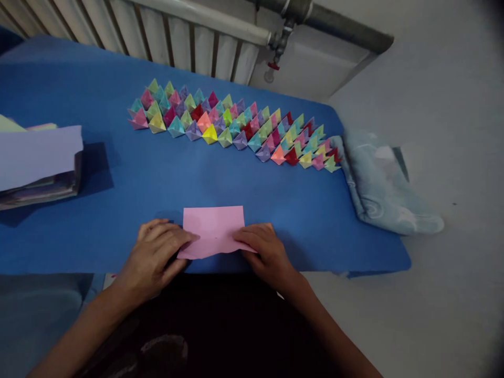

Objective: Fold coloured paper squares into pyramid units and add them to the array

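Nearest me, below the tabletop (pixel 173 178) edge, is my dark clothing (pixel 220 325). Just beyond, my left hand (pixel 155 252) has its fingers bent over one side of the pink paper (pixel 214 226), thumb low by the near edge, holding it lightly. My right hand (pixel 264 251) is likewise partly closed, pinching the opposite side. The paper lies between them at the front of the tabletop, its near edge wavy and slightly raised. I judge its folding barely begun: it has none of the peaked shape of the folded pieces (pixel 210 134) farther back, which look finished, standing in close, many-coloured rows.

My fingers cover the paper's sides, and I can't tell whether it is one layer or doubled. Off left, a lavender sheet (pixel 39 155) hides most of the pile (pixel 47 189) below, and the frame cuts both off. The back rows are partly masked by those in front. Rightward rests a folded cloth (pixel 378 189); behind everything stands a radiator (pixel 157 37), cropped at the top.
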`<state>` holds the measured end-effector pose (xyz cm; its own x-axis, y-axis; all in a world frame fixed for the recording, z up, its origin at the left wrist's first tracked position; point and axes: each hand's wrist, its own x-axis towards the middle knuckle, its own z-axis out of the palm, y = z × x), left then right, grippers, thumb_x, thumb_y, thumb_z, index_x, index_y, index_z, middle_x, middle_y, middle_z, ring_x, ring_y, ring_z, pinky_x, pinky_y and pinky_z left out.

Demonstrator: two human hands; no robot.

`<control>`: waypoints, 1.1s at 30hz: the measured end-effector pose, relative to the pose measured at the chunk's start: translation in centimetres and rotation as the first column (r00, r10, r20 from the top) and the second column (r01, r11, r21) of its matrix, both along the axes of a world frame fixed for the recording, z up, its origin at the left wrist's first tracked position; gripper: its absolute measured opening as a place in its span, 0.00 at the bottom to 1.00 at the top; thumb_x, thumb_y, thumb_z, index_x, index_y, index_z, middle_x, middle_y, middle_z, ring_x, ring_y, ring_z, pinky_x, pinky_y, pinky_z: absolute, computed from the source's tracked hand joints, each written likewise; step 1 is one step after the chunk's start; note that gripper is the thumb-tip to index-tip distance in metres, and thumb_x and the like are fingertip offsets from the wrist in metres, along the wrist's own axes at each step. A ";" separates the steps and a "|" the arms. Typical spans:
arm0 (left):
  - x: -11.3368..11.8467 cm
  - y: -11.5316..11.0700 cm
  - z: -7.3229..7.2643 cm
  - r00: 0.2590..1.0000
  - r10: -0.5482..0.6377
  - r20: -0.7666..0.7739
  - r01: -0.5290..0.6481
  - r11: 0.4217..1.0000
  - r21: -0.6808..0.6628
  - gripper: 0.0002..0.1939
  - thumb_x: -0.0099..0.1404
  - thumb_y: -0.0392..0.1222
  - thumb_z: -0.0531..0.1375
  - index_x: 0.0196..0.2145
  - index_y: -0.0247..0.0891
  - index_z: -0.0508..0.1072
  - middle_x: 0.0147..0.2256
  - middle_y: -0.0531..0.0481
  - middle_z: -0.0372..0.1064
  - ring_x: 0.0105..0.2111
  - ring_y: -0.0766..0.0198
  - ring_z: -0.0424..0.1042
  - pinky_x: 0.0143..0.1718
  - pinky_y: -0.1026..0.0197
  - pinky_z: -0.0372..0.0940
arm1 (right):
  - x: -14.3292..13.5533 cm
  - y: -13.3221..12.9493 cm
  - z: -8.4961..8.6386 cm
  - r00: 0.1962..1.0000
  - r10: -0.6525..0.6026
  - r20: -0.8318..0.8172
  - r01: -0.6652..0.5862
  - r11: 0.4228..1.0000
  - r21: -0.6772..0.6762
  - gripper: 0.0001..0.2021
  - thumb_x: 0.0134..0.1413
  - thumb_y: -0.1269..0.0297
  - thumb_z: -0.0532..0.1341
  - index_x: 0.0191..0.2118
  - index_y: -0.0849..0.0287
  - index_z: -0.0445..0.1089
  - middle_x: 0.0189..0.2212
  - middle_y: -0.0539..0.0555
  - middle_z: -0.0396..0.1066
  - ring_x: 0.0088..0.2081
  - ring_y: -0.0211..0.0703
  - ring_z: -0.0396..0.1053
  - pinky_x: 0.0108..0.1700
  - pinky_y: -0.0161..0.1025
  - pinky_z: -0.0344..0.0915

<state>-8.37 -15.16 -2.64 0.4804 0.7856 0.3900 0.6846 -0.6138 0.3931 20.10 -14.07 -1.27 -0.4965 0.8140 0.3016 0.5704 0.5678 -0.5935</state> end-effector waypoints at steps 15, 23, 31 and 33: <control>1.8 0.8 -0.3 0.939 0.344 0.020 -0.335 0.924 -0.183 0.24 0.71 0.51 0.55 0.60 0.39 0.64 0.32 0.51 0.75 0.34 0.55 0.73 0.46 0.47 0.63 | -2.1 2.3 1.1 0.902 -0.367 0.227 0.423 0.852 -0.307 0.32 0.59 0.64 0.59 0.68 0.60 0.56 0.31 0.51 0.76 0.33 0.45 0.71 0.50 0.49 0.61; 2.6 1.1 0.4 0.959 0.238 -0.155 -0.225 0.969 0.100 0.20 0.70 0.37 0.55 0.58 0.43 0.69 0.48 0.40 0.72 0.45 0.48 0.69 0.44 0.47 0.63 | -2.6 2.8 2.3 0.865 -0.294 0.407 0.425 0.860 -0.282 0.27 0.60 0.64 0.59 0.65 0.58 0.62 0.36 0.55 0.77 0.39 0.49 0.72 0.49 0.48 0.61; 3.8 0.8 0.4 0.959 -0.096 -0.268 0.124 0.988 0.088 0.21 0.68 0.27 0.51 0.54 0.38 0.74 0.50 0.40 0.74 0.48 0.52 0.70 0.46 0.51 0.64 | -2.5 2.7 2.8 0.879 -0.316 0.357 0.437 0.833 -0.340 0.27 0.58 0.67 0.60 0.64 0.59 0.64 0.31 0.51 0.75 0.35 0.45 0.71 0.52 0.48 0.60; 4.1 0.7 0.7 0.969 -0.084 -0.234 0.110 0.989 0.102 0.16 0.70 0.31 0.52 0.50 0.36 0.75 0.48 0.39 0.75 0.47 0.51 0.71 0.46 0.50 0.65 | -2.4 2.4 2.8 0.900 -0.334 0.280 0.424 0.819 -0.387 0.27 0.56 0.70 0.60 0.63 0.57 0.65 0.28 0.48 0.74 0.32 0.41 0.70 0.50 0.46 0.61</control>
<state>-4.28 -14.47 -1.94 0.6389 0.6878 0.3447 0.6832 -0.7132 0.1569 17.69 -11.64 1.52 -0.1321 0.9732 -0.1884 0.8134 -0.0022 -0.5817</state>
